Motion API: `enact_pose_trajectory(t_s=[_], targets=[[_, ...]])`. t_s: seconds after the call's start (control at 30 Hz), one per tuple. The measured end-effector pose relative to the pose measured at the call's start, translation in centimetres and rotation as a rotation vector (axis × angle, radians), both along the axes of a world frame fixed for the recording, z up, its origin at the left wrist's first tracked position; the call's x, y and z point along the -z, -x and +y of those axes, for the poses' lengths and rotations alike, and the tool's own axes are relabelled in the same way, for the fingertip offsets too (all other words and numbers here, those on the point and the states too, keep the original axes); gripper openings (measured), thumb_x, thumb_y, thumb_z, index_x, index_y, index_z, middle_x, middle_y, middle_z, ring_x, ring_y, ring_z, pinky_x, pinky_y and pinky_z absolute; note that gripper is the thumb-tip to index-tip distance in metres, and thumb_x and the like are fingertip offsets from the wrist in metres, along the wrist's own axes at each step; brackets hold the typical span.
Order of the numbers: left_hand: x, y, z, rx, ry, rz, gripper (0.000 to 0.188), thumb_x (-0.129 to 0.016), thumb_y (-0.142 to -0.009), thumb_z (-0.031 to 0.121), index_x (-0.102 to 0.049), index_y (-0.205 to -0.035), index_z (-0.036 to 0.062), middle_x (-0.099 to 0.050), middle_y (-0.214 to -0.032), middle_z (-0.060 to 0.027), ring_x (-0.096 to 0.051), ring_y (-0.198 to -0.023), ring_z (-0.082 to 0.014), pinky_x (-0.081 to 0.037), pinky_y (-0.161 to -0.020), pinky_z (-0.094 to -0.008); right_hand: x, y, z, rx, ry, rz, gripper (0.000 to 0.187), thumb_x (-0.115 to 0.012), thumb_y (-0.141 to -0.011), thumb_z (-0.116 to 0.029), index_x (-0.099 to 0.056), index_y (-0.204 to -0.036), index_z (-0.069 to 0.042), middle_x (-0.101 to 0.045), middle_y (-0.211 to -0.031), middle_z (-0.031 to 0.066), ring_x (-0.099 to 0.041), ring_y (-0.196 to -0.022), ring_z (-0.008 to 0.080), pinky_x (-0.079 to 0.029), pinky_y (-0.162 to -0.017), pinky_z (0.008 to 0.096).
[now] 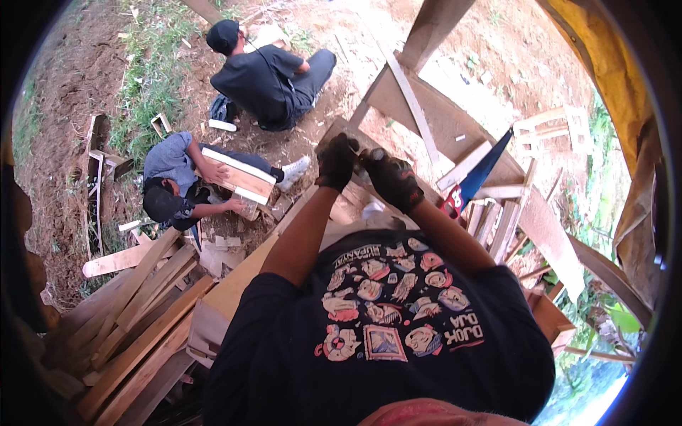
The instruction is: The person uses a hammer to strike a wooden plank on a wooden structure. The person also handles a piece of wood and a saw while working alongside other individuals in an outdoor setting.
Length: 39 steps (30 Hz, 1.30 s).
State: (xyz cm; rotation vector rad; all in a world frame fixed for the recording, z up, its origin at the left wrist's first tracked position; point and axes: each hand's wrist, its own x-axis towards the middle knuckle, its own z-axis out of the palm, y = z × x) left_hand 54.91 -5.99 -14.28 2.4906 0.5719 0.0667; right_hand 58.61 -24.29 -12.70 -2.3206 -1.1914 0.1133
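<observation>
Both my hands wear dark gloves and are close together over a wooden board [332, 129] on the bench in front of me. My left hand [338, 162] is closed, its fingers curled down at the board. Just right of it, my right hand [393, 182] is closed too, around something small and dull-coloured that shows at its fingertips. What either hand grips is mostly hidden, and I cannot tell its kind. To the right of my right hand lies a handsaw [481, 175] with a red handle and a dark blue blade.
A person in grey [165, 160] sits at the left, hands on a pale wooden piece [245, 177]. Another person in dark clothes [263, 82] sits farther off. Long planks [153, 348] are stacked at lower left. Wooden offcuts [501, 224] and a yellow tarp [611, 64] are at right.
</observation>
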Motion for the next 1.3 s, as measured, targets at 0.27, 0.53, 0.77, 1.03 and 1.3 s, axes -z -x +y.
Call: enact_pose_trajectory(t_s=[0.27,0.53,0.77,1.03,1.3], targets=[[1.0,0.3,1.1,0.009,-0.017,-0.129,0.014,-0.059,-0.096,0.019,-0.066,-0.095,0.0064,-0.073,-0.09,-0.0193,-0.071,-0.089,-0.041,-0.053,-0.078,-0.0529,-4.7,-0.5,1.1,0.12,-0.121,0.111,0.024,-0.052,-0.1,-0.012,-0.066,-0.12,-0.011,-0.068,-0.106,0.0163,-0.07,-0.09,0.0374,-0.055,-0.075,0.0486],[0.6,0.3,1.6,-0.045,-0.054,-0.088,0.018,-0.061,-0.095,0.025,-0.068,-0.093,0.0079,-0.073,-0.088,-0.0188,-0.071,-0.09,-0.0407,-0.054,-0.079,-0.0514,-8.7,-1.4,1.7,0.22,-0.377,0.236,0.028,-0.056,-0.098,-0.014,-0.067,-0.123,-0.012,-0.068,-0.091,0.0127,-0.071,-0.075,0.0311,-0.055,-0.062,0.0443],[-2.0,0.2,1.3,0.115,0.071,-0.008,0.013,-0.062,-0.095,0.019,-0.068,-0.1,0.0087,-0.074,-0.094,-0.0145,-0.071,-0.094,-0.0374,-0.054,-0.083,-0.0494,4.2,1.5,0.0,0.077,-0.03,0.045,0.028,-0.059,-0.093,-0.01,-0.069,-0.118,-0.02,-0.068,-0.08,0.0111,-0.067,-0.062,0.0333,-0.054,-0.057,0.0481],[-2.2,4.8,2.2,0.215,0.24,0.297,0.042,-0.059,-0.102,0.029,-0.055,-0.136,0.0045,-0.065,-0.117,-0.0225,-0.067,-0.104,-0.0396,-0.053,-0.091,-0.0489,-0.6,-2.0,-7.0,0.409,0.058,0.193,0.027,-0.037,-0.112,-0.021,-0.057,-0.126,-0.01,-0.068,-0.093,0.021,-0.07,-0.082,0.0403,-0.054,-0.071,0.0507],[-1.2,9.0,5.0,-0.581,1.286,0.405,0.06,-0.057,-0.103,0.051,-0.058,-0.136,0.0001,-0.069,-0.125,-0.0204,-0.075,-0.103,-0.0357,-0.066,-0.081,-0.0506,2.9,0.8,-15.7,1.021,-0.339,0.885,0.027,-0.061,-0.105,-0.033,-0.064,-0.1,-0.007,-0.054,-0.061,0.0009,-0.054,-0.047,0.0132,-0.044,-0.045,0.0314]])
